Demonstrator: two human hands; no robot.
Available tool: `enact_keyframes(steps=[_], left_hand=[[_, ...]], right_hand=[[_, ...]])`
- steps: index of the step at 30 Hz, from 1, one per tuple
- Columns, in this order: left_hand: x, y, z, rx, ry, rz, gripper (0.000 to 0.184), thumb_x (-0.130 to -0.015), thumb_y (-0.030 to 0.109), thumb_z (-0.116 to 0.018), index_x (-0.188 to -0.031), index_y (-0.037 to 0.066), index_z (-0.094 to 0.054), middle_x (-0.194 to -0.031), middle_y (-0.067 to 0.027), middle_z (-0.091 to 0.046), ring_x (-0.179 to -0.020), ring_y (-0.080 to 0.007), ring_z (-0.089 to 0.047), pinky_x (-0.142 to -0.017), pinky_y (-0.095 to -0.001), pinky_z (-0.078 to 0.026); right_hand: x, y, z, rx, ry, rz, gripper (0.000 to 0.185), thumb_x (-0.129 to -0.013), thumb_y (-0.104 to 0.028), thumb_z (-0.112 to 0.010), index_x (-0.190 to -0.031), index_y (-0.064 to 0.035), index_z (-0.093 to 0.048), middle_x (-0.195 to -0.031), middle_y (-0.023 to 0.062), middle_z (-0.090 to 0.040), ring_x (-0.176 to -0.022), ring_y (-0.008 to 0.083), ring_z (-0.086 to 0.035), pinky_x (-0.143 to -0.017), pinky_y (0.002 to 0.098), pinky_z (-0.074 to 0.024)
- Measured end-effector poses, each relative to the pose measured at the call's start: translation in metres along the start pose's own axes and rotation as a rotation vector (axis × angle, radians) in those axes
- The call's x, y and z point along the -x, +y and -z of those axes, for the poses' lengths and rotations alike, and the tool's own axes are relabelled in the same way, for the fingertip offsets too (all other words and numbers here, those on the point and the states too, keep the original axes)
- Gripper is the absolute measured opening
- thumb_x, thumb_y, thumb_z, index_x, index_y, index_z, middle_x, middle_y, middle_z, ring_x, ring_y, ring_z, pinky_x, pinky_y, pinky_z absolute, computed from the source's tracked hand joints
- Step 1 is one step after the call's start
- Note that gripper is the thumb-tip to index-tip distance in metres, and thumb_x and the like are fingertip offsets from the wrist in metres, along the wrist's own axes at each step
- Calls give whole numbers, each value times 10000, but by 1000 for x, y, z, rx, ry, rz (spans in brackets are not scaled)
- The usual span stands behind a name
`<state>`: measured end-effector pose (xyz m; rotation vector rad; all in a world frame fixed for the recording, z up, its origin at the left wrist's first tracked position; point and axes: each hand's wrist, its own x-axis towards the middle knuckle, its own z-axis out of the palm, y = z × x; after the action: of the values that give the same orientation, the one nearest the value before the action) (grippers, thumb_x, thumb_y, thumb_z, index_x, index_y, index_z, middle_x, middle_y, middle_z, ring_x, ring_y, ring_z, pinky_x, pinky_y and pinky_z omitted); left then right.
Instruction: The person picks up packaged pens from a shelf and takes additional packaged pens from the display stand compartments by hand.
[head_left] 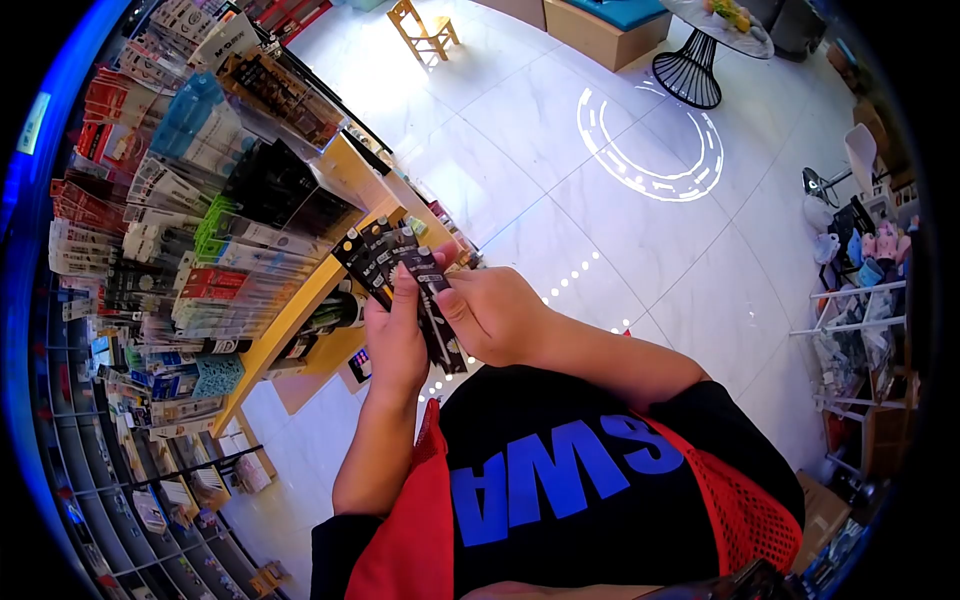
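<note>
**Both hands steady a fanned bundle of packets**

The left hand [393, 340] is closed on the dark packets [378, 262], its thumb laid along their front and the fingers mostly hidden behind. The right hand [505, 315] is curled in from the other side, thumb and fingers closed on the bundle's near edge; how firmly it pinches, I cannot tell. The packets are up in front of the chest, beside the display [215, 285] of hanging goods and near its wooden edge [277, 335]. They overlap in a loose fan, and how many there are is unclear.

Handling them well is mostly a matter of sharing the work. The left hand should act as the clamp: thumb pressure just enough to stop a slide, not so much that the slim packets bow or stick together. The right hand is best kept light, parting one packet at a time by its edge with the thumb. Keeping the printed ends spread and facing up should make each label easier to read. The likely slip is a packet escaping from the loose side of the fan and dropping to the floor [530, 150], so supporting fingers belong underneath whenever the thumb eases. Squaring the lower ends now and then would help too.
</note>
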<state>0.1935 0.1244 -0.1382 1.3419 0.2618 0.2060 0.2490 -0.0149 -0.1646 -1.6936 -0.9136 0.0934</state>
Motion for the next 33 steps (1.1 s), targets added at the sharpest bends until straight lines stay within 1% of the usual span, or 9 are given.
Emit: enact_keyframes(steps=[4, 7, 10, 17, 21, 24, 27, 29, 33], left_hand=[[5, -1, -7, 94, -72, 30, 488, -1107, 333, -395, -1286, -90, -561, -1309, -251, -637, -1198, -311, -638, -1045, -422, -506], [5, -3, -8, 65, -50, 33, 513, -1108, 370, -394, -1294, -82, -550, -1258, -247, -665, -1169, -307, -653, -1033, -420, -513], [4, -13, -7, -46, -60, -63, 557, -1101, 429, -402, -1295, -74, -542, -1192, -236, -696, -1132, -292, -668, -1015, -411, -520], [9, -10, -14, -225, -93, -94, 529, -1107, 385, -418, -1338, -77, -533, -1128, -189, -729, -1093, -254, -675, -1014, -386, -510], [6, -12, -13, 3, -172, -81, 515, -1116, 380, -353, -1294, -54, -566, -1174, -203, -718, -1307, -280, -554, -1161, -438, -368], [1, -13, -8, 20, -211, -88, 441, -1114, 388, -357, -1210, 35, -604, -1385, -234, -598, -1420, -330, -448, -1192, -471, -319], [0, 0, -1, -36, -257, -8, 429, -1106, 384, -405, -1217, 35, -628, -1468, -203, -525, -1369, -280, -494, -1159, -431, -354], [-2, -3, 6, -5, -291, 67, 441, -1104, 394, -412, -1224, 31, -632, -1455, -199, -539, -1360, -279, -500, -1152, -428, -363], [1, -4, 10, -141, -308, 66, 485, -1092, 430, -431, -1262, 11, -606, -1374, -195, -606, -1230, -268, -601, -1062, -402, -463]], right_hand=[[0, -4, 3, 97, -40, -103, 442, -1089, -332, -376, -927, -13, -635, -814, 227, -676, -762, 457, -638, -694, 522, -497], [-2, 1, 6, -183, -225, -344, 489, -1099, -366, -348, -969, 3, -641, -845, 244, -687, -790, 460, -649, -719, 521, -511], [6, 19, -20, -232, 5, -192, 533, -1105, -396, -327, -995, 20, -643, -861, 263, -694, -820, 470, -661, -747, 519, -521], [5, 7, -4, -31, -216, -274, 541, -1078, -418, -322, -1008, 16, -639, -912, 306, -681, -874, 481, -664, -785, 544, -521], [5, -8, -2, -76, -46, -216, 377, -1061, -302, -403, -1039, 15, -605, -945, 296, -665, -936, 495, -627, -812, 512, -509], [13, 0, -4, -341, -104, -134, 424, -1042, -268, -518, -1353, 18, -489, -1253, 232, -608, -1131, 367, -614, -955, 419, -484], [18, 18, -9, -473, -224, -168, 488, -1029, -246, -566, -1416, 14, -418, -1214, 157, -585, -1063, 224, -596, -913, 368, -484], [17, 25, -13, -457, -243, -109, 499, -1029, -236, -570, -1421, 12, -387, -998, 116, -639, -843, 170, -641, -758, 337, -520], [17, 18, -12, -598, -372, -177, 331, -1059, -208, -530, -1316, -16, -447, -951, 71, -619, -819, 144, -618, -751, 314, -513]])
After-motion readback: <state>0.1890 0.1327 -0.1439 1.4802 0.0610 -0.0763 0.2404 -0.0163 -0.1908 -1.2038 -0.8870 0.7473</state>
